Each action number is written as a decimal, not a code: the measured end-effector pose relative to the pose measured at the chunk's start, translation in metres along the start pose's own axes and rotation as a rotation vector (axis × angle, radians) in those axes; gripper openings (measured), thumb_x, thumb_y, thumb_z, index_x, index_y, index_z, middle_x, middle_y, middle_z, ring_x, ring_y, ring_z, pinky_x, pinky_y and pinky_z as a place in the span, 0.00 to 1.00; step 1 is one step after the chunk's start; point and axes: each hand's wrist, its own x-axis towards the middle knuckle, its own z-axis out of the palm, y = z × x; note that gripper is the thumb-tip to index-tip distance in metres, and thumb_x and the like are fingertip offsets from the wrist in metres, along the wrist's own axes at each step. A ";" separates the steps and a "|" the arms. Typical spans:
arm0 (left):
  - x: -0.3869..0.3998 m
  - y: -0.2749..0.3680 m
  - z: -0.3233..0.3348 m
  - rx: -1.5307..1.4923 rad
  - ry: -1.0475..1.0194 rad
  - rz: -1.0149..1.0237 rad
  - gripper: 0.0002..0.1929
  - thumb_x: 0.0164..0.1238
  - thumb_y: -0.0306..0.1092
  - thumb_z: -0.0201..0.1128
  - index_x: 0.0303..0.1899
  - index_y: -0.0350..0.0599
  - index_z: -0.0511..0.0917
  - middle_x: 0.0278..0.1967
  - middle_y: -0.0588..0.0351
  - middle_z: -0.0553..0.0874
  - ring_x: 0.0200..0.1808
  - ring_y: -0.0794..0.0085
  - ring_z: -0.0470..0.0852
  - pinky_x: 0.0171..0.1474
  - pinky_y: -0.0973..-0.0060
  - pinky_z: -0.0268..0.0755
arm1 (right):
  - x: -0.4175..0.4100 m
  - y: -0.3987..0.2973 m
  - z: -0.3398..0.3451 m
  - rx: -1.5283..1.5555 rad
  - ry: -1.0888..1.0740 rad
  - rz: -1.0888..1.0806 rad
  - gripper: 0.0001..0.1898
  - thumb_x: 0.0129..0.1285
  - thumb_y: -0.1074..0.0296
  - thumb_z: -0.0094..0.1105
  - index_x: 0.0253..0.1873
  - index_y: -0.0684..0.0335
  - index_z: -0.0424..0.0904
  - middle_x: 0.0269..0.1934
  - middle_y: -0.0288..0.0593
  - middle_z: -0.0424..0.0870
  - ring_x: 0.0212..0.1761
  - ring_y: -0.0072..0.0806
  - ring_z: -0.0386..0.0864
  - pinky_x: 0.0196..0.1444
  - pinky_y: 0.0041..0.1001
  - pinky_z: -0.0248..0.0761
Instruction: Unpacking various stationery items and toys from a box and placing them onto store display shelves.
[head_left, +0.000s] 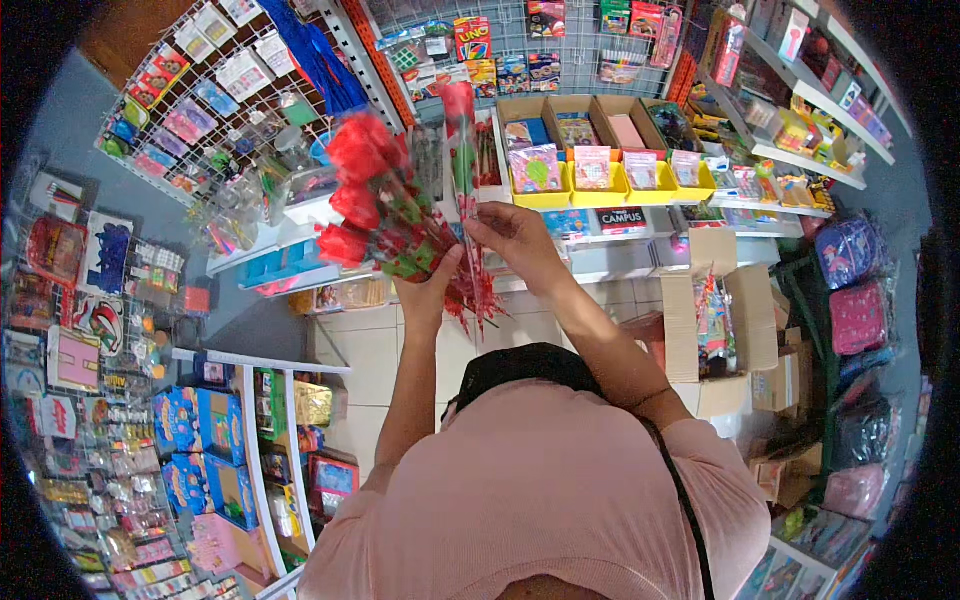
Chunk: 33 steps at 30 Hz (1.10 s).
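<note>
My left hand (429, 289) is closed around the stems of a bunch of red artificial roses (360, 176) in clear wrapping, their blooms up and to the left. My right hand (514, 236) pinches a single wrapped red rose (461, 142) by its lower sleeve, just right of the bunch. This single rose stands almost upright in the view, its bloom at the top. The lower ends of the wrappers, with a red pattern, hang below both hands and overlap there.
Ahead, a shelf holds cardboard compartments (525, 112) and yellow bins (540, 196) with small packets. Wire racks (247, 82) carry hanging goods at the left. An opened cardboard box (679, 330) stands at the right, near hanging bags (859, 319). A white shelf unit (251, 450) is at lower left.
</note>
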 end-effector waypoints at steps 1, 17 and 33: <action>0.004 -0.006 -0.006 -0.017 0.022 -0.022 0.14 0.49 0.22 0.67 0.39 0.37 0.75 0.35 0.58 0.80 0.35 0.76 0.78 0.41 0.79 0.70 | 0.008 0.004 0.000 0.098 0.004 0.032 0.16 0.58 0.68 0.59 0.48 0.69 0.73 0.37 0.40 0.79 0.36 0.21 0.77 0.40 0.19 0.71; 0.083 -0.069 -0.036 0.135 0.039 -0.095 0.18 0.47 0.25 0.70 0.41 0.34 0.74 0.38 0.55 0.81 0.39 0.74 0.79 0.44 0.75 0.72 | 0.145 0.041 -0.132 0.336 0.208 0.146 0.11 0.61 0.69 0.54 0.47 0.65 0.73 0.32 0.37 0.80 0.30 0.17 0.76 0.28 0.13 0.69; 0.159 -0.081 0.002 0.312 0.055 -0.129 0.12 0.49 0.27 0.69 0.35 0.35 0.78 0.34 0.56 0.82 0.36 0.76 0.80 0.41 0.76 0.72 | 0.262 0.191 -0.142 -0.173 -0.200 0.436 0.16 0.54 0.62 0.62 0.41 0.69 0.77 0.24 0.39 0.79 0.25 0.20 0.75 0.27 0.19 0.68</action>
